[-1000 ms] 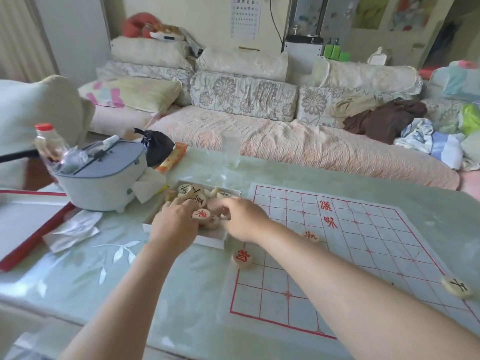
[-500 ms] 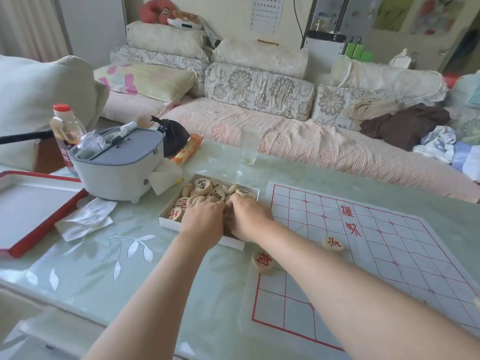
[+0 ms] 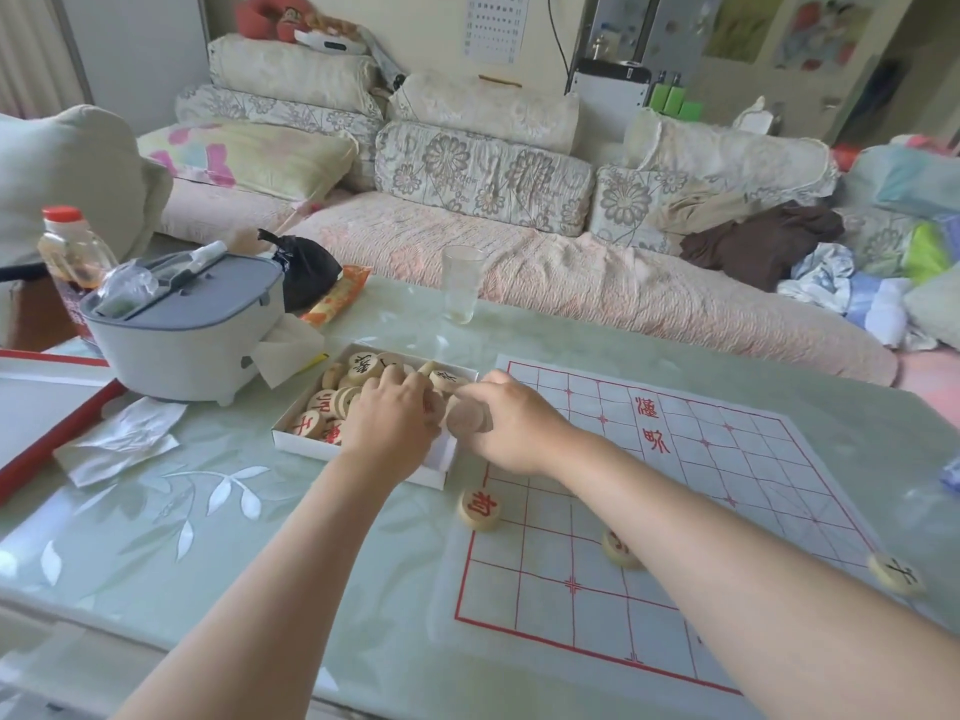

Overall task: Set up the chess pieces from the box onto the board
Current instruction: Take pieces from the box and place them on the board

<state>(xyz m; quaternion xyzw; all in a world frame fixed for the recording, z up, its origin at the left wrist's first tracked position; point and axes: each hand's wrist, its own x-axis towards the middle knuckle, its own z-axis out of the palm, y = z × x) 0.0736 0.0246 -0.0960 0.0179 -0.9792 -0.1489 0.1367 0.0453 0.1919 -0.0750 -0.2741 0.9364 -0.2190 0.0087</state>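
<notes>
A white box (image 3: 291,438) of round wooden chess pieces (image 3: 363,367) lies left of the paper board (image 3: 727,459) with its red grid. My left hand (image 3: 392,428) reaches into the box, fingers bent down over the pieces; what they grip is hidden. My right hand (image 3: 511,426) is at the box's right end, shut on a pale wooden piece (image 3: 466,419) whose blank face shows. On the board lie a red-marked piece (image 3: 479,507) at the near left edge, another (image 3: 615,549) partly behind my right forearm, and a black-marked piece (image 3: 894,573) at the right edge.
A grey lidded container (image 3: 187,324) stands behind and left of the box, with crumpled tissue (image 3: 122,439), a bottle (image 3: 70,252) and a red-edged tray (image 3: 47,407) nearby. A drinking glass (image 3: 461,283) stands behind the box. A sofa (image 3: 519,283) borders the table's far side.
My right hand has drawn a wooden piece up out of the box. My left hand stays among the pieces in the box. The camera has shifted.
</notes>
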